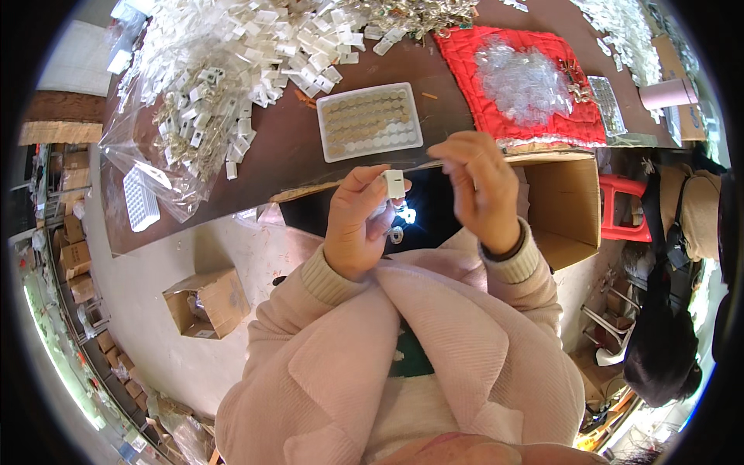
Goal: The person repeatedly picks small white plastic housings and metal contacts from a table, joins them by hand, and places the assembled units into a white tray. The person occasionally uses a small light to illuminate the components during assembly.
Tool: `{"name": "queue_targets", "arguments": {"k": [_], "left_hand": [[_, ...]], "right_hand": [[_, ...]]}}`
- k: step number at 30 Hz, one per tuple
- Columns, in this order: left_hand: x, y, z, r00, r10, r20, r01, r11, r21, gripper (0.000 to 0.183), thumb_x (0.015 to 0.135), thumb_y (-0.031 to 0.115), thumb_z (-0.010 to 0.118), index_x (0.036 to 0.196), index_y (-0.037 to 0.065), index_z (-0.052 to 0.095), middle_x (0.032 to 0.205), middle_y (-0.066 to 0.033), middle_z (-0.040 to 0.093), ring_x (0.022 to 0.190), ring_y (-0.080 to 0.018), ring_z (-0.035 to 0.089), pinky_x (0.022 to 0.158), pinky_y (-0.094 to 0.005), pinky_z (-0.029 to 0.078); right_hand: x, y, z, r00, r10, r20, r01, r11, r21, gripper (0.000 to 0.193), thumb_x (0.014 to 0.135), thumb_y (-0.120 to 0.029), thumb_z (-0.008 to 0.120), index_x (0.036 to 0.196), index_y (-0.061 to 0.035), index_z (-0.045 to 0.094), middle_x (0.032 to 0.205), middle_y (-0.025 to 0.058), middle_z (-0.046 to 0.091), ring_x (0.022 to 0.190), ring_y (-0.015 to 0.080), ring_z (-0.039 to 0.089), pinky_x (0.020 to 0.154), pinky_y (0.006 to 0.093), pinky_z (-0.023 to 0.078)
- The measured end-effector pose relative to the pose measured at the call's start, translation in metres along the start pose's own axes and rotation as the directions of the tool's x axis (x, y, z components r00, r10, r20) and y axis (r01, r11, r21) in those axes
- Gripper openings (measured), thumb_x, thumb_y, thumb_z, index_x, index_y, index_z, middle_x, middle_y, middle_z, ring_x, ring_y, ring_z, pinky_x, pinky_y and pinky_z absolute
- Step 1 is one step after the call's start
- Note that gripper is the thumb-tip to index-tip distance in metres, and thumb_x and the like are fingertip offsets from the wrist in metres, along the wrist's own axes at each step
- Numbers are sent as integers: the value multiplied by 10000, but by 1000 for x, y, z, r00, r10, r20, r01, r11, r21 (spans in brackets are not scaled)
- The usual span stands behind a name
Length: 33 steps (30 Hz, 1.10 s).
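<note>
Above the table's near edge, my left hand is closed, pinching a small white plastic casing with a dark slot in its face, between thumb and fingers. Just below it a bright white light glares against a dark background, blurring the detail there. To the right my right hand is raised, apart from the casing. Its thumb and index finger come together, and whatever they pinch is too small to make out. Beyond both hands lies a white tray with rows of round, coin-like discs and pale round pockets.
A big heap of white plastic parts covers the table's far left, partly in a clear bag. Clear plastic pieces lie on a red cloth. An open cardboard box stands under the table's right edge, beside a red stool.
</note>
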State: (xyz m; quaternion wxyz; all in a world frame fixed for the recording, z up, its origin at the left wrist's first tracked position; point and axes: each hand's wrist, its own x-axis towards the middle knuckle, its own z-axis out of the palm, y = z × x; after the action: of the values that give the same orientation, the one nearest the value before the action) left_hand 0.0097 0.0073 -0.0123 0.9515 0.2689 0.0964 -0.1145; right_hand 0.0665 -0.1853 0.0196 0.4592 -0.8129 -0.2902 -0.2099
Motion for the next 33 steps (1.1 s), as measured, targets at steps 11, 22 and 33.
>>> {"name": "queue_targets", "arguments": {"k": [11,22,33], "left_hand": [[-11,12,3,991,136,-8,-135,986,95,178,935,47,701,1106,3,677,998,-62,710,825,-72,652,631,-156,481],[-15,22,-3,986,164,-2,-162,977,137,196,919,4,703,1109,-31,669,1020,-91,713,833,-98,664,718,-205,533],[-12,47,-20,961,228,-159,-200,964,176,237,995,115,570,1192,-11,612,891,-106,660,682,-111,571,447,-177,362]], "right_hand": [[10,-32,19,953,-190,236,187,982,32,388,767,9,636,1152,6,591,989,142,645,799,312,642,685,376,536],[11,-38,27,976,-103,190,106,994,-7,262,782,46,684,1020,-16,594,922,131,654,779,305,661,668,372,543],[62,-26,57,943,41,331,-71,994,80,173,832,-4,687,994,-42,639,891,142,666,750,328,666,660,393,545]]}}
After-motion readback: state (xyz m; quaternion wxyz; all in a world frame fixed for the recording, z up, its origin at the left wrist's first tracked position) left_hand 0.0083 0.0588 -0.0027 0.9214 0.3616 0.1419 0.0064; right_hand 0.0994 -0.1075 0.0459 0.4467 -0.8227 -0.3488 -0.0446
